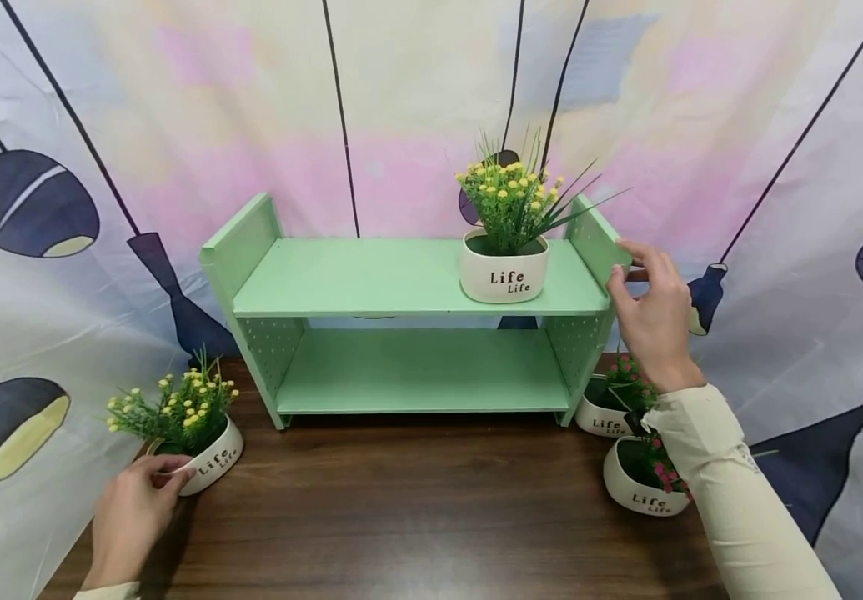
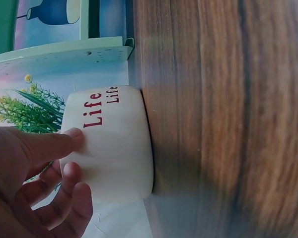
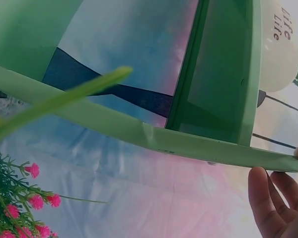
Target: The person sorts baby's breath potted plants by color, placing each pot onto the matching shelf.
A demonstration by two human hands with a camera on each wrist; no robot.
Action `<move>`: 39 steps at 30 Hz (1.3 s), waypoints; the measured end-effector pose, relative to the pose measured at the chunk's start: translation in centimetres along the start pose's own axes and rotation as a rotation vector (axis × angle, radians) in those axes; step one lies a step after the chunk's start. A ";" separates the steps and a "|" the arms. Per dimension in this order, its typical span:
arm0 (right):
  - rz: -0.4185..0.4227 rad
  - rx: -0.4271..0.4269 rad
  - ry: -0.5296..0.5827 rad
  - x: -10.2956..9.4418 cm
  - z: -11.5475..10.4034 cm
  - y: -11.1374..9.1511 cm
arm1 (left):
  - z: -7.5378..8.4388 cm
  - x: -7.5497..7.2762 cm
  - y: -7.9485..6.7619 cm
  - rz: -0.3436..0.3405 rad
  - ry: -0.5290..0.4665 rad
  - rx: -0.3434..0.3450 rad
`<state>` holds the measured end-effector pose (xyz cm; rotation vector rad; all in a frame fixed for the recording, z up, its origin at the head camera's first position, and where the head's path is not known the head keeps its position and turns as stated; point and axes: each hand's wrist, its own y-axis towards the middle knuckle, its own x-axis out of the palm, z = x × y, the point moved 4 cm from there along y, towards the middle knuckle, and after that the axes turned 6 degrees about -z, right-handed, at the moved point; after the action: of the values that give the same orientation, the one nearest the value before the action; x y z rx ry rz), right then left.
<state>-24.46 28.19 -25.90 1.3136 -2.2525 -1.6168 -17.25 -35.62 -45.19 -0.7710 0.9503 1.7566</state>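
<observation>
At the brown tabletop's [image 1: 416, 508] left edge, the left hand [image 1: 134, 510] pinches a flowerpot [image 1: 219, 463], likely light and stiff, by its rim, probably the best hold, while the right hand [image 1: 654, 312] grips the green shelf [image 1: 371, 279] by its right side.

Pot [image 1: 219, 467] at left hand [image 1: 134, 508]: creamy white, dark red lettering [image 2: 93, 110]; flowers [image 1: 193, 410] yellow, leaves green
Shelf [image 1: 356, 275] between hands, edge at right hand [image 1: 652, 308]: pale mint green, side panel [image 1: 269, 354] dotted
Planter [image 1: 502, 287] left of right hand: white, dark brown lettering, yellow blooms [image 1: 509, 192]
Rear planter [image 1: 598, 418] and front planter [image 1: 634, 496] below right hand: white, brown lettering, pink blossoms [image 1: 669, 477]
Sleeve [image 1: 754, 508] behind right hand: cream
Tabletop [image 1: 431, 492] between hands: dark brown, streaked wood grain
Backdrop [image 1: 416, 92] beyond hands: pastel pink, cream, blue patches; navy lamp shapes [image 1: 22, 196], black lines
</observation>
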 end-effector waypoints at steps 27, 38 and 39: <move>0.007 0.014 -0.016 0.2 -0.2 -0.1 | 3.3 -2.1 -2.3 0.066 0.008 0.078; -0.001 0.017 -0.026 0.0 -0.2 0.0 | 5.5 -3.0 -2.5 0.082 -0.005 0.130; 0.001 0.014 -0.029 0.0 -0.2 0.0 | 5.8 -3.1 -2.6 0.083 -0.009 0.137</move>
<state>-24.32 28.03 -25.84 1.3006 -2.2844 -1.6337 -14.27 -31.41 -40.45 -0.6432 1.0981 1.7443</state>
